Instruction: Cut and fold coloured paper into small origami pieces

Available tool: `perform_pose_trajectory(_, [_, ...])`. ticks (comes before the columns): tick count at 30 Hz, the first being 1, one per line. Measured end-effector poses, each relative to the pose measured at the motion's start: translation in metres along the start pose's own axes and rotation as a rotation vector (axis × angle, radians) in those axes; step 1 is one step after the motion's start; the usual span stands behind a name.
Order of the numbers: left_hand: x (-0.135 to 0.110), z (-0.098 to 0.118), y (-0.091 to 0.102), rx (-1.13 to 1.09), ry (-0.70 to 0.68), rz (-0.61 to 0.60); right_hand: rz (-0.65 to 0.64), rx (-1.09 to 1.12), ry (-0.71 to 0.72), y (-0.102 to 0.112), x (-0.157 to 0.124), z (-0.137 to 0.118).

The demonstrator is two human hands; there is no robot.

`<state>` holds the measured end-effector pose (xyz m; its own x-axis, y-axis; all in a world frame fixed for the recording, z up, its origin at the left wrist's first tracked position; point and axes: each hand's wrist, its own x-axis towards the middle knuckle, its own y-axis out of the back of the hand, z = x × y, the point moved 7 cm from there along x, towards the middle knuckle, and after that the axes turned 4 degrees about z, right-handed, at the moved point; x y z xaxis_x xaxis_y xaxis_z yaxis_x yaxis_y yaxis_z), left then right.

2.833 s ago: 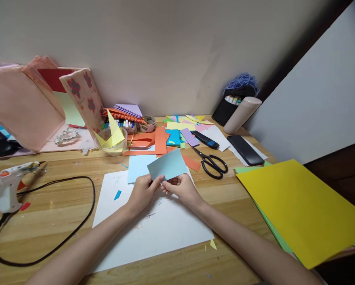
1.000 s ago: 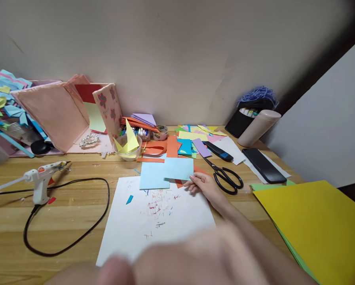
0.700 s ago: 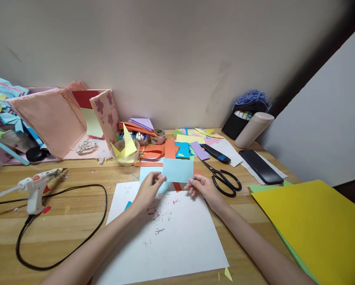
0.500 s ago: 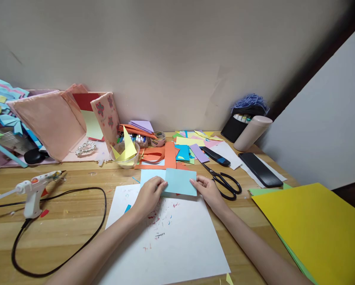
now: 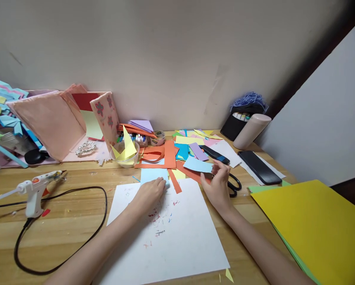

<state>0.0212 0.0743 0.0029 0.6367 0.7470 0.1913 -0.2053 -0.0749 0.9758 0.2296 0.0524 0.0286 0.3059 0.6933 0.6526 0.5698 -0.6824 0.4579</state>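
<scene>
The small light-blue card (image 5: 197, 164) lies just left of and slightly beyond my right hand (image 5: 220, 186), above the orange scraps (image 5: 191, 172), its long axis running left to right and dipping toward me. My right hand is the nearer one: its thumb stands apart from the curled fingers at the card's right end, and I cannot tell whether that grip holds it. My left hand (image 5: 149, 194) lies palm down over the near edge of the bigger light-blue sheet (image 5: 150, 174); whether it pinches I cannot tell. The tape roll (image 5: 158, 137) carries a label too small to read.
</scene>
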Motion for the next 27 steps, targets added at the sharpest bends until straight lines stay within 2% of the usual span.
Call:
perform_pose_trajectory(4, [-0.003, 0.005, 0.018, 0.035, 0.029, 0.086, -0.314, 0.13, 0.166, -0.02, -0.017, -0.033])
perform_pose_trajectory(6, [-0.006, 0.021, 0.03, -0.031, -0.016, 0.143, -0.456, 0.175, 0.232, -0.027, -0.028, -0.049])
perform_pose_trajectory(8, [-0.008, 0.037, 0.039, -0.163, -0.053, 0.119, -0.544, 0.201, 0.299, -0.03, -0.037, -0.061])
perform_pose_trajectory(11, [-0.007, 0.04, 0.044, -0.434, 0.072, 0.025, -0.535, 0.238, 0.333, -0.027, -0.037, -0.064])
perform_pose_trajectory(14, [-0.004, 0.013, 0.042, -0.63, 0.308, 0.104, -0.529, 0.315, 0.324, -0.024, -0.033, -0.055])
perform_pose_trajectory(16, [-0.003, -0.006, 0.033, -0.637, 0.407, 0.127, -0.559, 0.366, 0.356, -0.024, -0.034, -0.05])
perform_pose_trajectory(21, [0.001, -0.024, 0.008, -0.626, 0.432, 0.074, -0.591, 0.451, 0.395, -0.026, -0.037, -0.046])
perform_pose_trajectory(27, [0.007, -0.034, 0.004, -0.924, 0.558, 0.037, -0.579, 0.548, 0.235, -0.023, -0.028, -0.043])
